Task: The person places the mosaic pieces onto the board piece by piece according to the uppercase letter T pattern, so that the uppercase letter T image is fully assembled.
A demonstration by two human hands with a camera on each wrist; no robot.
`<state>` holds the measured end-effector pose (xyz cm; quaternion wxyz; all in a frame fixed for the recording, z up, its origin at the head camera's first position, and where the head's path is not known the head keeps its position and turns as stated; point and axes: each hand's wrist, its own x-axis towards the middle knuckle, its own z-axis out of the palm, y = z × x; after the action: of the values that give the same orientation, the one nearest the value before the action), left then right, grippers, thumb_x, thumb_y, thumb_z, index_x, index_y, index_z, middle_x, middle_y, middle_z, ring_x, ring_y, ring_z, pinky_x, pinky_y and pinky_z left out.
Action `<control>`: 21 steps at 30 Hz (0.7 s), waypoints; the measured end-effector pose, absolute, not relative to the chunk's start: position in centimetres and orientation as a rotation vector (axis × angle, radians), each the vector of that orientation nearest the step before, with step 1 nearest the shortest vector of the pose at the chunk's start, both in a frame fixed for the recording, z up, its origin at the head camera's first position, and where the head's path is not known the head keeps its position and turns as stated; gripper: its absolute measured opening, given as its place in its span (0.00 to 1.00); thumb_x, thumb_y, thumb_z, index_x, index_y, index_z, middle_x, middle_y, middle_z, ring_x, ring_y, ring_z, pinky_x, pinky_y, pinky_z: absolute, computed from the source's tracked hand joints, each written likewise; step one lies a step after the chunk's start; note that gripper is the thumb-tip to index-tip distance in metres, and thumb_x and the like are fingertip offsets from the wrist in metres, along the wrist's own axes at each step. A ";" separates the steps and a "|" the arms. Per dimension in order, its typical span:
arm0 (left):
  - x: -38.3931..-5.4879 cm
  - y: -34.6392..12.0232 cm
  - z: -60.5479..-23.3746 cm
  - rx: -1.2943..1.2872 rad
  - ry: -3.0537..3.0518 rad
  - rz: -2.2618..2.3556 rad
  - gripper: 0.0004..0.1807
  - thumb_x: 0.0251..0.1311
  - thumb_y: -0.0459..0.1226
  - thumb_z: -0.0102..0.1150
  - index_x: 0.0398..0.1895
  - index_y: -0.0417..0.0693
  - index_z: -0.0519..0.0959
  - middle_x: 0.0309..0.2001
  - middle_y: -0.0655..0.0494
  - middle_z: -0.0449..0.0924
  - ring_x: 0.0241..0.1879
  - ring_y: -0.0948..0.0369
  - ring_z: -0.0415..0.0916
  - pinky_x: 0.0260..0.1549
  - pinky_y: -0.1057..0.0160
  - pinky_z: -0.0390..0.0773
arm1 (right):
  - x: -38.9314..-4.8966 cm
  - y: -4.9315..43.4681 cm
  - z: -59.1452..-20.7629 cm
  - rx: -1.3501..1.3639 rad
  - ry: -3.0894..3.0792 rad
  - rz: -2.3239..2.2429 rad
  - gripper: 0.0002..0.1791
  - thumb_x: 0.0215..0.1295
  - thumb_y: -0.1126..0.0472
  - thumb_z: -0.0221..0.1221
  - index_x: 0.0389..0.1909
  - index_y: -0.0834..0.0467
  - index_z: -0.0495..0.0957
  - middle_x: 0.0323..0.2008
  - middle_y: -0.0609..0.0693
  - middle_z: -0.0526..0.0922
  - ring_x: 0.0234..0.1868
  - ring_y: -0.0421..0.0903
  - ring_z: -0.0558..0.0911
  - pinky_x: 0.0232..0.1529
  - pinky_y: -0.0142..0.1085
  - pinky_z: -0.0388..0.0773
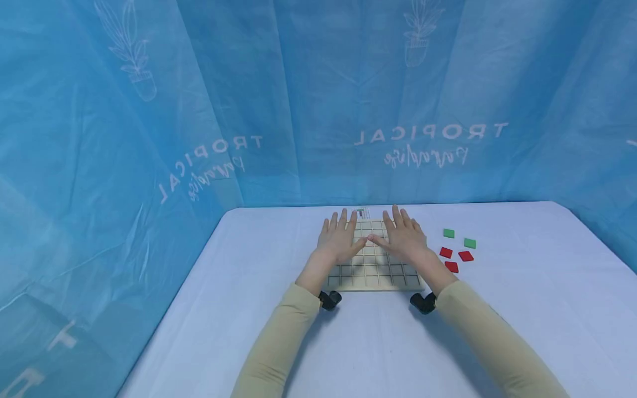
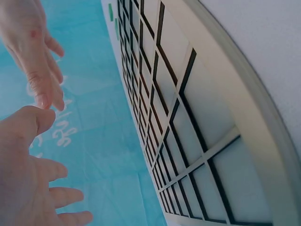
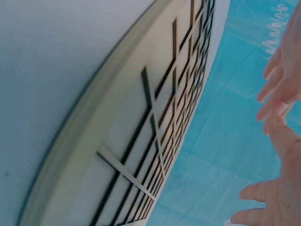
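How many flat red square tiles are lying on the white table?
3, all to the right of the pale rectangular gridded board: the leftmost red tile, the rightmost red tile and the frontmost red tile. The right arm may hide others.

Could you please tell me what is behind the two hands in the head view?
Part of a grid board lies behind the left hand and right hand. Its middle and near squares show; some toward each side are covered by the hands in that view.
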<state>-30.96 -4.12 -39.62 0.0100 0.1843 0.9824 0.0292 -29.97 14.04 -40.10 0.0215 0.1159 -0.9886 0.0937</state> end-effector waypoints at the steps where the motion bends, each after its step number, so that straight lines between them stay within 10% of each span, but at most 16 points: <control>1: -31.0 -4.1 -39.6 0.572 3.063 0.094 0.41 0.68 0.61 0.32 0.76 0.50 0.38 0.74 0.45 0.37 0.72 0.48 0.34 0.69 0.47 0.40 | -30.0 14.1 -40.1 0.361 -3.068 0.296 0.48 0.65 0.33 0.44 0.73 0.63 0.46 0.72 0.64 0.39 0.72 0.62 0.40 0.68 0.59 0.40; 21: -30.9 -9.7 -39.7 0.694 2.717 1.008 0.37 0.67 0.44 0.50 0.74 0.45 0.49 0.73 0.46 0.48 0.71 0.50 0.46 0.67 0.51 0.52 | -29.7 18.3 -39.8 0.564 -2.860 0.947 0.46 0.65 0.38 0.51 0.73 0.62 0.49 0.70 0.64 0.52 0.69 0.64 0.54 0.64 0.61 0.55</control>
<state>-30.90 -9.65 -39.72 0.0809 0.2321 0.9088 0.3371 -29.73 18.26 -39.84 0.0382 0.1839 -0.9325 0.3086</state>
